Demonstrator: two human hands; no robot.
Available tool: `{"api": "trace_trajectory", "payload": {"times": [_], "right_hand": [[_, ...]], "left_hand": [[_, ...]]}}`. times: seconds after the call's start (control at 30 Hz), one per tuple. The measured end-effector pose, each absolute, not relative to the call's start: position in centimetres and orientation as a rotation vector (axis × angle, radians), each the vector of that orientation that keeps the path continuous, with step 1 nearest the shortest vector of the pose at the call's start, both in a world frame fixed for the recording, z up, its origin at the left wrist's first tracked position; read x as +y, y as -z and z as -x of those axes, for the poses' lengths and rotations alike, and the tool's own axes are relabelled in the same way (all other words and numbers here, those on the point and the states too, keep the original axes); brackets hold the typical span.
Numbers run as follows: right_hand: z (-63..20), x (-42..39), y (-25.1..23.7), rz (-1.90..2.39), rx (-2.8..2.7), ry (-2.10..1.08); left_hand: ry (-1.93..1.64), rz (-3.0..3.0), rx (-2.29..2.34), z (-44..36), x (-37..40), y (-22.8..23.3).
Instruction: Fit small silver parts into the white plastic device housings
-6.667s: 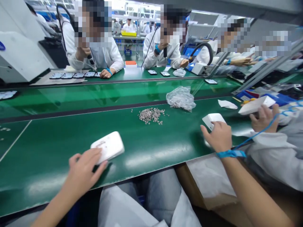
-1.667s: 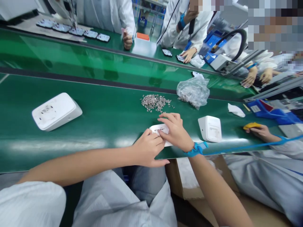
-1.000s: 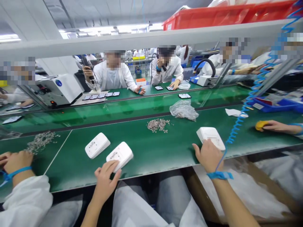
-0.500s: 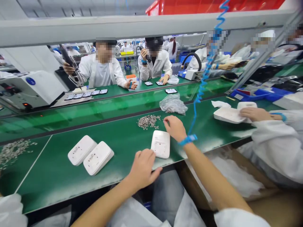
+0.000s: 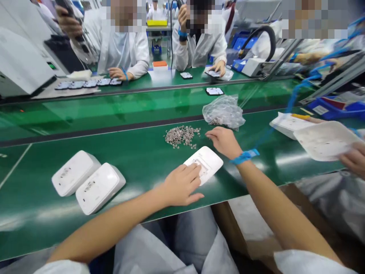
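On the surface (image 5: 139, 152) near its front edge, the left hand (image 5: 181, 185) spreads palm-down over a white casing (image 5: 211, 159); the right hand (image 5: 224, 140) bunches its fingers, contents unclear.

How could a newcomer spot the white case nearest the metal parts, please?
On the green bench, find the pile of metal parts. Nearer the wearer lies the white case; unlike the two cases further left, it has the left hand on it.
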State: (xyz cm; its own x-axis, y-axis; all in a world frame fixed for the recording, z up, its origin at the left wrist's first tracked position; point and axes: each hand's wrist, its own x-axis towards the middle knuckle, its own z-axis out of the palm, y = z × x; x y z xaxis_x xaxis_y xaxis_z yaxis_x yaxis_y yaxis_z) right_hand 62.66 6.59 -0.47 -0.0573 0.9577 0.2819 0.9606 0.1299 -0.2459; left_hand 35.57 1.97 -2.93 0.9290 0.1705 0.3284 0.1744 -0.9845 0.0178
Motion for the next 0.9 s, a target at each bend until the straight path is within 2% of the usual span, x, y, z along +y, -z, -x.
{"api": "trace_trajectory", "payload": {"times": [0.1, 0.2, 0.37, 0.63, 0.9], "right_hand": [[-60.9, 3.1, -1.9, 1.590, -1.895, -0.144], [-58.1, 0.6, -3.3, 1.467, -2.004, -0.282], [-55.4, 0.0, -2.0, 1.356, -2.173, -0.224], [-55.1, 1.1, -0.1, 1.447, -2.205, -0.166], [-55.0, 1.1, -0.7, 1.497, -2.280, -0.232]], "left_hand": [[0.660, 3.090, -0.044, -34.9, 4.5, 3.2], [0.801, 3.032, -0.048, -34.5, 5.2, 3.6], [0.865, 2.811, -0.185, -34.5, 4.0, 3.5], [0.782, 2.893, -0.283, -34.4, 3.3, 3.6], [1.003, 3.076, -0.593, -34.9, 3.0, 4.1]]}}
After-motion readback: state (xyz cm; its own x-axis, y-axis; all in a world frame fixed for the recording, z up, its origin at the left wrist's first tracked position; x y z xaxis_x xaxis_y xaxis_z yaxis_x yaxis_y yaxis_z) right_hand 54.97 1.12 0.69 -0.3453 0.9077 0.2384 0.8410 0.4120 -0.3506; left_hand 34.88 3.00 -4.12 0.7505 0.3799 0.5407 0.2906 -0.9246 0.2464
